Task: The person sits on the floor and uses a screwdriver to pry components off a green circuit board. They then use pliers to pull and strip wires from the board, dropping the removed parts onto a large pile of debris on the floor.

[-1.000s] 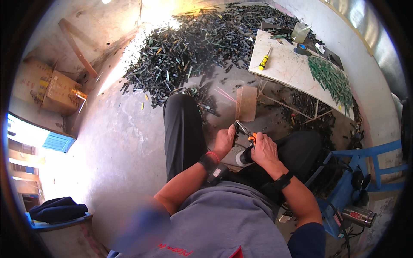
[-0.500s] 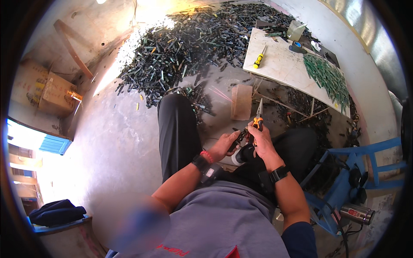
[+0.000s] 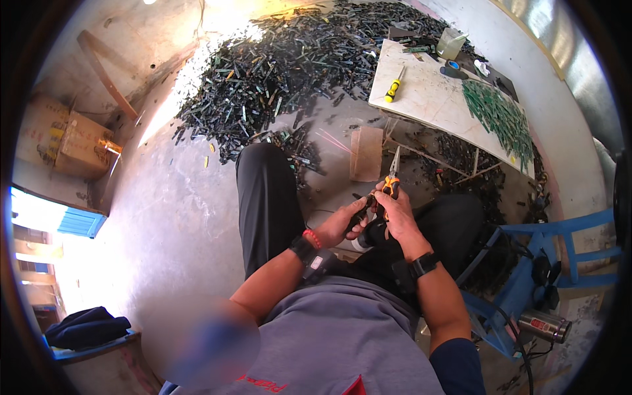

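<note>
My right hand (image 3: 395, 212) is closed around orange-and-black long-nose pliers (image 3: 393, 176), whose silver tips point away from me. Close beside it, my left hand (image 3: 349, 222) grips a small dark strip-like piece (image 3: 359, 209). The thumbs almost meet over that piece, and my fingers hide much of it. Both hands are between my knees, above my lap. A red bead bracelet and a dark band are on my left wrist; another dark band is on the right.
A huge heap of dark strips (image 3: 263, 85) covers the floor ahead. On the low board table (image 3: 421, 89) lie a yellow screwdriver (image 3: 393, 89), a tape roll (image 3: 453, 68) and green strips (image 3: 498, 118). A brown brick-like block (image 3: 366, 153) is near. Blue chair (image 3: 526, 270) and steel flask (image 3: 545, 326) are right.
The whole view has shifted slightly. My hands stay together, with the pliers in the right one and the dark piece in the left.
</note>
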{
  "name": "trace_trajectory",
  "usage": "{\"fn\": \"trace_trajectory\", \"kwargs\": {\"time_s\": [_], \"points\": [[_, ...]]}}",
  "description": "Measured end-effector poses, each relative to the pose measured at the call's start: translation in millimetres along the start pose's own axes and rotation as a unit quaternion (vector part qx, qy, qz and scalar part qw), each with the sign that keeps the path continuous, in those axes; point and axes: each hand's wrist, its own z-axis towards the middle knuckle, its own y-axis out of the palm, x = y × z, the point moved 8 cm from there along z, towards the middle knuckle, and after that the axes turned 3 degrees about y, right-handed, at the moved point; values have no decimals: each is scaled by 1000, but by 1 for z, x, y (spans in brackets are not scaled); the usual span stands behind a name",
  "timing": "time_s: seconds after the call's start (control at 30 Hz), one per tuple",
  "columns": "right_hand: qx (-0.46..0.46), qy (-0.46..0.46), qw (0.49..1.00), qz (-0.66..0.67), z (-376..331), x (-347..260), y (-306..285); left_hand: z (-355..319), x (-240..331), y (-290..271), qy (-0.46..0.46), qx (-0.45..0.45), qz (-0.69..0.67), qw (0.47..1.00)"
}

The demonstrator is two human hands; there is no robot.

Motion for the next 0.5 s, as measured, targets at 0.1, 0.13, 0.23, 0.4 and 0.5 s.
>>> {"fn": "trace_trajectory", "kwargs": {"time_s": [0.1, 0.13, 0.23, 0.4, 0.5], "points": [[41, -44, 990, -124, 1, 2, -12, 5, -2, -17, 6, 50, -9, 999], [52, -51, 977, -202, -1, 3, -16, 7, -3, -24, 8, 65, -17, 998], [81, -59, 904, -416, -13, 2, -19, 7, 4, -27, 22, 89, -35, 995], [33, -51, 820, -569, -47, -2, 5, 9, 5, -27, 31, 79, -44, 995], [13, -62, 800, -597, -53, -4, 15, 12, 2, -33, 33, 77, -37, 996]]}}
